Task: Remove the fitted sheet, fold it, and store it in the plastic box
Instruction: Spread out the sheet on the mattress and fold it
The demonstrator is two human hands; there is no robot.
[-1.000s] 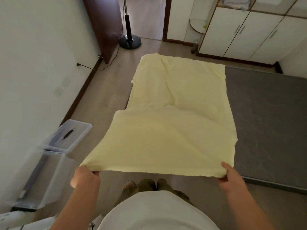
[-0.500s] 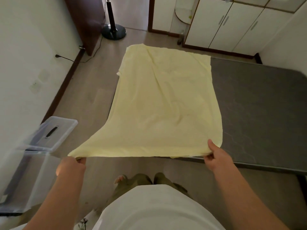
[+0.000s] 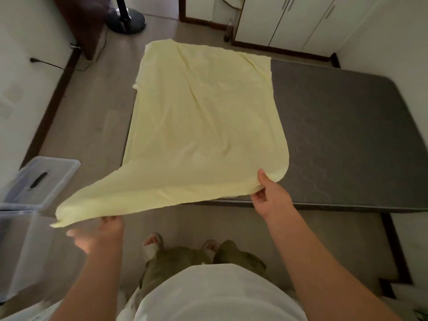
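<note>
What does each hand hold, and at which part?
The right hand pinches the yellow sheet at its near right corner. The left hand is blurred beneath the near edge; its grip cannot be told.

The left hand (image 3: 99, 235) is motion-blurred under the near-left corner of the sheet (image 3: 203, 126); whether it grips the cloth cannot be told. The right hand (image 3: 271, 198) has its fingertips hidden beneath the sheet's near-right edge. Left of the sheet, the plastic box (image 3: 20, 249) is blurred and cut by the frame edge. The sheet covers the left part of the mattress (image 3: 347, 135).
</note>
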